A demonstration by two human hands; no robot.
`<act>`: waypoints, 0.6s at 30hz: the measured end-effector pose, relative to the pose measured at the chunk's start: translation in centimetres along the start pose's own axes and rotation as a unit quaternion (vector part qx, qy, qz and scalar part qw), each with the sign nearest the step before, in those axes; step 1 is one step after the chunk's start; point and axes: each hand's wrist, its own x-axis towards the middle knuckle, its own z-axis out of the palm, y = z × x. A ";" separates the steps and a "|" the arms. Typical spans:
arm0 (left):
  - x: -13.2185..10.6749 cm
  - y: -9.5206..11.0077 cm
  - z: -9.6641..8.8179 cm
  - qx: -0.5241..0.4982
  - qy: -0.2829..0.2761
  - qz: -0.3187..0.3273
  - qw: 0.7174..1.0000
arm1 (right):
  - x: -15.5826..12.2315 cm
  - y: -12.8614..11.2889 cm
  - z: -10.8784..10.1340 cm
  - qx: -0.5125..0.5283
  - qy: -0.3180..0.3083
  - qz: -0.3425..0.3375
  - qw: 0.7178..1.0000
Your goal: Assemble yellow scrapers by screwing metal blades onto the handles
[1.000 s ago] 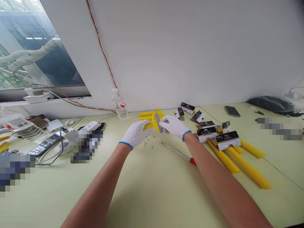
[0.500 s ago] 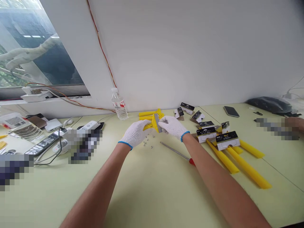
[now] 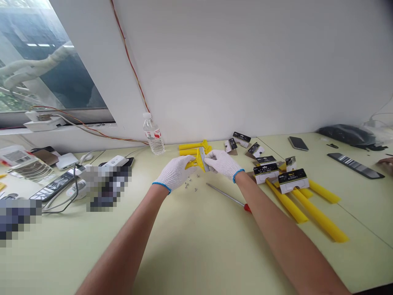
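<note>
Yellow scraper [image 3: 197,163] — half hidden — sits clamped between the gloved left hand [image 3: 174,173] and right hand [image 3: 223,164].

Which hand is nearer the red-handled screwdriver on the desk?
Right. The right hand is just beyond the screwdriver's shaft, not touching it. The left hand is farther away, off to the left of the screwdriver's tip.

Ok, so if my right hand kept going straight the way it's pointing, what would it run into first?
Your right hand would meet the metal blade of the yellow scraper first. It seems to be touching the blade, though depth is hard to judge from this view.
</note>
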 end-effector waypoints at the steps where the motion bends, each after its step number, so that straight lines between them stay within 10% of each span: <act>1: 0.0 0.0 0.0 -0.001 0.000 0.001 1.000 | -0.1 -0.1 0.0 -0.001 0.001 0.002 1.000; 18: -0.2 -1.5 -0.4 -0.063 -0.015 -0.066 0.996 | -1.2 -0.6 -2.2 -0.028 0.029 0.031 0.999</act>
